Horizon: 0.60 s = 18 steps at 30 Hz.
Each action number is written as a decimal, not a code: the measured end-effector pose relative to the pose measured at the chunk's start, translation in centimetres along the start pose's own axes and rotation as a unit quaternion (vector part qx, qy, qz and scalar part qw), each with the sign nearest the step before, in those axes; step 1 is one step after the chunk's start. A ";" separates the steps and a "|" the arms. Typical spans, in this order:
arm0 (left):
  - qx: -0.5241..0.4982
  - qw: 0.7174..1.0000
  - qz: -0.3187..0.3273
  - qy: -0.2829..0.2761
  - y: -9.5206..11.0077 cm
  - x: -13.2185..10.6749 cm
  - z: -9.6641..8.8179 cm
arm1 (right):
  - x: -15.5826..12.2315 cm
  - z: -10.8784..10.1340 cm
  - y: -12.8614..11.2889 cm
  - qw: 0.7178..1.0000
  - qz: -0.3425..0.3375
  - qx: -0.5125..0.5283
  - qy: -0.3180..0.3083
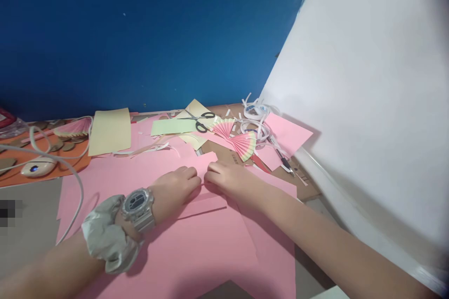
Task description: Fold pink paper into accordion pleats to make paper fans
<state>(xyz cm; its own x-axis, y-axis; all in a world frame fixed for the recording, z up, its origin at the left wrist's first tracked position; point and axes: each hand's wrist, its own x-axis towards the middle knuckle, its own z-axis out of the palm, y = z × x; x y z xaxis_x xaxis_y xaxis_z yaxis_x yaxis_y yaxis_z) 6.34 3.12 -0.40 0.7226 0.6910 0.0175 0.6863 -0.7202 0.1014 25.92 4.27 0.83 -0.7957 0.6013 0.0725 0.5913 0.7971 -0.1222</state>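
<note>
A piece of pink paper (206,162) with a raised fold lies between my hands, on top of larger pink sheets (217,243). My left hand (177,189) has its fingers curled and pressed on the paper's left part. Close beside it, my right hand (226,178) pinches the paper, its fingertips nearly meeting the left ones. Both thumbs are mostly hidden. A clear digital watch (137,203) and a pale scrunchie (108,233) are on my left wrist. Just beyond the right hand lies a pleated pink fan (233,138) with yellow-green edges.
Black-handled scissors (201,124) rest on green paper (171,126) and yellow paper. White paper strips (257,121) and a pen (285,162) lie at the right, near the white wall (368,79). Left are a yellow sheet (110,131), a cable (79,187) and a small white device (38,167).
</note>
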 end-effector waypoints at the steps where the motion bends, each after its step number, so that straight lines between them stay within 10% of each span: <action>1: 0.005 1.000 0.011 0.001 -0.2 -0.2 0.1 | -0.2 0.1 0.1 1.000 -0.004 -0.003 -0.001; 18: 0.053 0.996 0.024 0.067 -4.4 -8.8 0.4 | -3.3 1.4 0.5 0.996 -0.066 -0.061 0.014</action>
<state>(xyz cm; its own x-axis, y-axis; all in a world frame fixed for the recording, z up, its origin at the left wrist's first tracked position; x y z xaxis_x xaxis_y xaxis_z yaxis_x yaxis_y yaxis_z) -3.06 0.20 -1.36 0.7423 0.6522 0.1535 0.6611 -0.7503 -0.0089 28.62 2.61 -0.89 -0.8645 0.4911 0.1068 0.4949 0.8689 0.0106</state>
